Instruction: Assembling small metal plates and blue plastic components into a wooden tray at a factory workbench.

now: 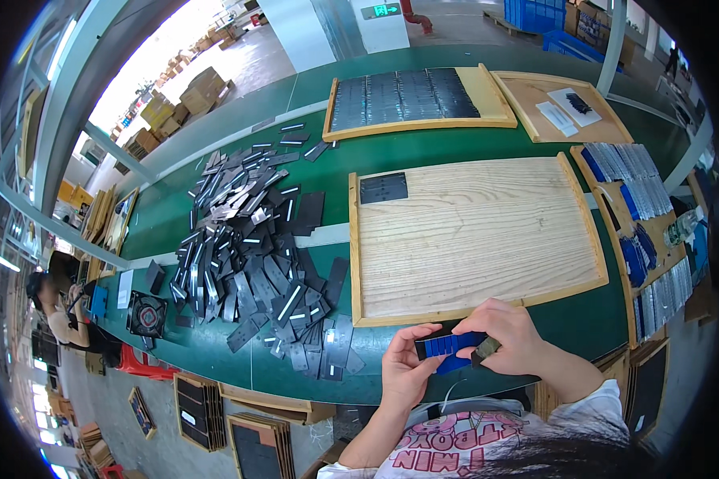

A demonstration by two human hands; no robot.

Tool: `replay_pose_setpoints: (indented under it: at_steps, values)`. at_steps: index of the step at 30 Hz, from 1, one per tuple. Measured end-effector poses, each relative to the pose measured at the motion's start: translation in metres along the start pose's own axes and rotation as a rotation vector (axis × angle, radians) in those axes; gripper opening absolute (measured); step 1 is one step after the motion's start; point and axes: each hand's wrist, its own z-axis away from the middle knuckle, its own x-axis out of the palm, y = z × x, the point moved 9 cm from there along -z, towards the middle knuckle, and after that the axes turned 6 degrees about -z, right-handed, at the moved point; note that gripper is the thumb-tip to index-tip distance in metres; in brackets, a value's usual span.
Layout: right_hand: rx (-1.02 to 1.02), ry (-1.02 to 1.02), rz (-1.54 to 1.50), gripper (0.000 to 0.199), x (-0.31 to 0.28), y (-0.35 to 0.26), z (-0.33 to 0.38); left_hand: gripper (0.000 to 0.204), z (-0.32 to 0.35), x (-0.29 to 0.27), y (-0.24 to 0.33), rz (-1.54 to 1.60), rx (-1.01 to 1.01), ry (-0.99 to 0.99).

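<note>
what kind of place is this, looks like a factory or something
Most likely a factory or workshop assembly area: a long green workbench carries a heap of small dark plates and shallow wood-framed trays, with stacked cardboard boxes on the floor beyond.

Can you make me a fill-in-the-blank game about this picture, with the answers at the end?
1. The bright-coloured thing held between the left hand and the right hand is ____.
2. The big table has a top that is coloured ____.
3. The messy heap of dark pieces lies to the ____ of the nearer wooden tray.

Missing words: blue; green; left.
</note>
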Motion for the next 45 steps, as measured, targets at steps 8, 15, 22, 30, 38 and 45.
replay_pose_setpoints:
  at_steps: [8, 15, 22, 30, 38, 45]
  values:
    - [-0.035, 0.012, 0.003, 0.041, -0.002, -0.002, -0.001, 0.044, 0.0, 0.009, 0.002, 0.016, -0.013, -0.025]
    - [-0.041, 0.01, -0.047, 0.039, 0.001, -0.002, -0.003, 0.045, 0.004, 0.012, -0.001, 0.14, -0.093, -0.015]
    - [-0.04, 0.017, -0.089, 0.038, 0.0, 0.0, -0.001, 0.045, 0.004, 0.014, 0.001, 0.123, -0.088, -0.003]
    - [-0.053, 0.025, -0.093, 0.039, -0.001, -0.001, -0.002, 0.045, 0.004, 0.012, -0.002, 0.104, -0.114, 0.039]
    - [-0.054, 0.036, -0.103, 0.035, -0.003, -0.001, -0.002, 0.044, 0.004, 0.013, 0.001, 0.105, -0.093, 0.031]
    - [-0.059, 0.026, -0.019, 0.039, -0.001, 0.001, 0.001, 0.044, 0.004, 0.014, 0.003, 0.135, -0.099, 0.034]
